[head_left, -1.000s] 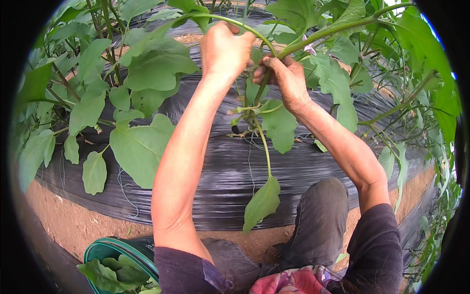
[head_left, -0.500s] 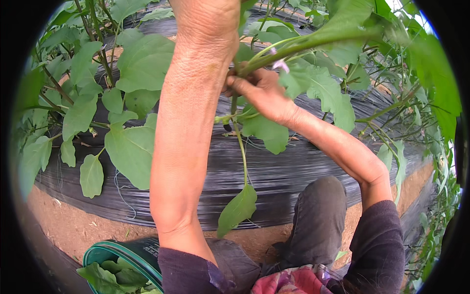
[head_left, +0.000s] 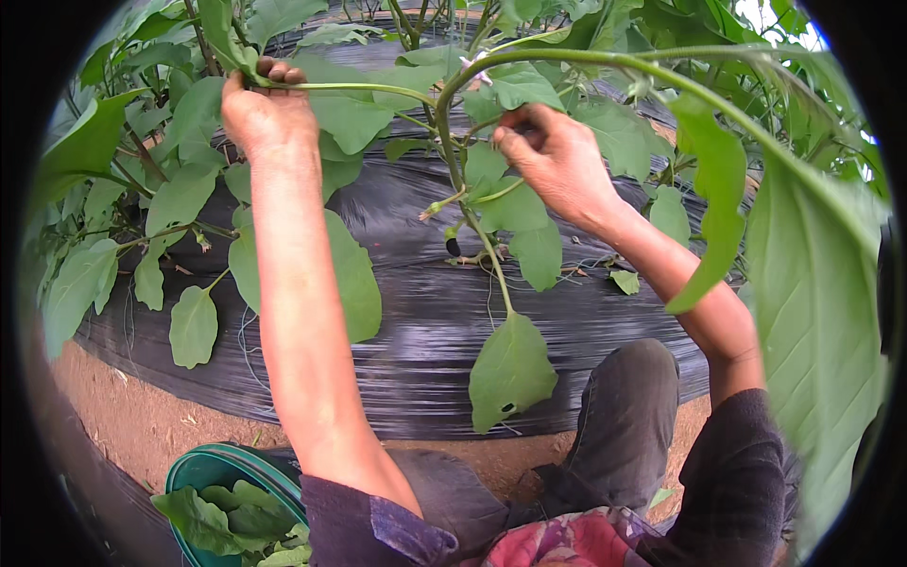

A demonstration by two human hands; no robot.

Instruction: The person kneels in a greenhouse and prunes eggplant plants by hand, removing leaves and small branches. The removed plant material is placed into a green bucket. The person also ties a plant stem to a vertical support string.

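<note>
Where the picture shows its lower left, a green bucket (head_left: 196,469) stands with picked-looking leaves (head_left: 248,518) in it. Above it, the left hand (head_left: 272,121) has its fingers clamped on a leaf stalk (head_left: 364,87), close to where the blade (head_left: 225,36) begins. The stalk goes out from these fingers to the right, its long axis almost level, and it meets the bent main stem (head_left: 448,146) between the two hands. To the right of this stem, the right hand (head_left: 559,165) is nearer to the joint than the left hand, and the joint lies to the left of its fingers and slightly higher. Those fingers are curled, with the thumb near the forefinger; whether they pinch something, I cannot tell. Farthest right, a large leaf (head_left: 814,321) hangs in front of the right sleeve (head_left: 732,463).
</note>
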